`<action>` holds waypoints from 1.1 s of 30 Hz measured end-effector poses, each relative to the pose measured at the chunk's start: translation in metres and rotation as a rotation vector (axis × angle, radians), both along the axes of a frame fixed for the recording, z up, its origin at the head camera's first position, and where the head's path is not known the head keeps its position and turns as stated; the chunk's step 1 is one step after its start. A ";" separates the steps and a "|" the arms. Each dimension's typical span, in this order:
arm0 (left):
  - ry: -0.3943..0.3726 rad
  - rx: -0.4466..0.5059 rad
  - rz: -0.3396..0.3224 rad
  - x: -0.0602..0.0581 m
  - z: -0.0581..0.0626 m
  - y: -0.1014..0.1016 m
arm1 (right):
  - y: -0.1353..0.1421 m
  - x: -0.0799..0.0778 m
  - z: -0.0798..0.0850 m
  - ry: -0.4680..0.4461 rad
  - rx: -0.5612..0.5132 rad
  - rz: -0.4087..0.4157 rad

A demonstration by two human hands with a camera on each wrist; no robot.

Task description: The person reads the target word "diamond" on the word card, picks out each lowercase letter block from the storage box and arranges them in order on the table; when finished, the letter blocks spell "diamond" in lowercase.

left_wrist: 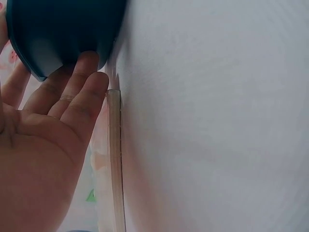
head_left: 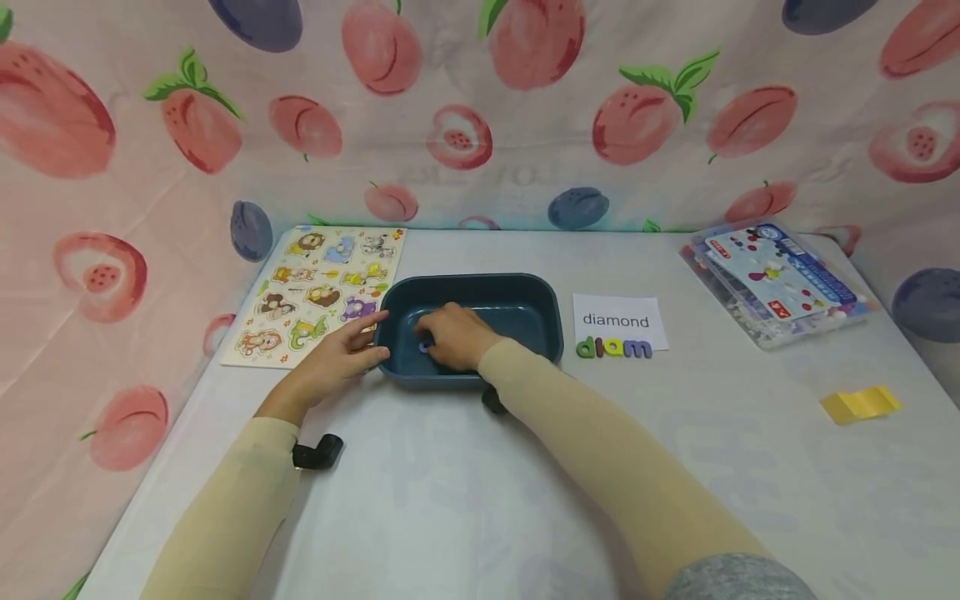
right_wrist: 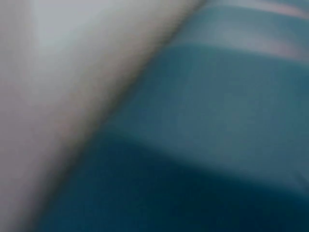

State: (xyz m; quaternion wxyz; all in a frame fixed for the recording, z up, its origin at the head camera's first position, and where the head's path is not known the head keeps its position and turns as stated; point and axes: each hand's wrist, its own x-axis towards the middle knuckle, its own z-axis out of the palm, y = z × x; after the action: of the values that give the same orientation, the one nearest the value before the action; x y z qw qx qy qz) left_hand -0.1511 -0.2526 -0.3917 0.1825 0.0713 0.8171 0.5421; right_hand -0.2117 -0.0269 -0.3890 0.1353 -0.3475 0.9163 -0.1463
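A dark blue rectangular tray stands on the white table. My left hand rests its fairly straight fingers against the tray's left end; in the left wrist view the fingertips touch its outer wall. Inside the tray, my right hand is bent down with its thumb and forefinger around a small purple letter. To the right lies a white card printed "diamond", with coloured letters spelling "diam" along its lower edge. The right wrist view is blurred and shows mostly the blue tray.
An animal puzzle board lies left of the tray, close to the left hand. At the back right is a clear plastic box with a printed label. A yellow folded piece sits at the right. Fruit-patterned cloth hangs behind the table.
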 end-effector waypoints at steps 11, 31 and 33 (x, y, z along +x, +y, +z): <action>-0.008 -0.020 0.005 0.000 -0.001 0.001 | 0.005 0.001 0.000 0.015 0.005 0.016; -0.015 -0.049 0.014 -0.003 -0.002 0.000 | 0.045 0.015 0.030 0.121 -0.182 0.013; -0.016 -0.042 0.012 -0.003 -0.002 0.000 | 0.050 0.017 0.034 0.141 -0.189 0.020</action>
State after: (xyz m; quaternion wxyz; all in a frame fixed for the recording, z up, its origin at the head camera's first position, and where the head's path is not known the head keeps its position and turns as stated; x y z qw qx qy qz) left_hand -0.1540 -0.2526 -0.3938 0.1874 0.0581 0.8273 0.5264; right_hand -0.1946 0.0233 -0.3553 0.0384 -0.3771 0.9022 -0.2057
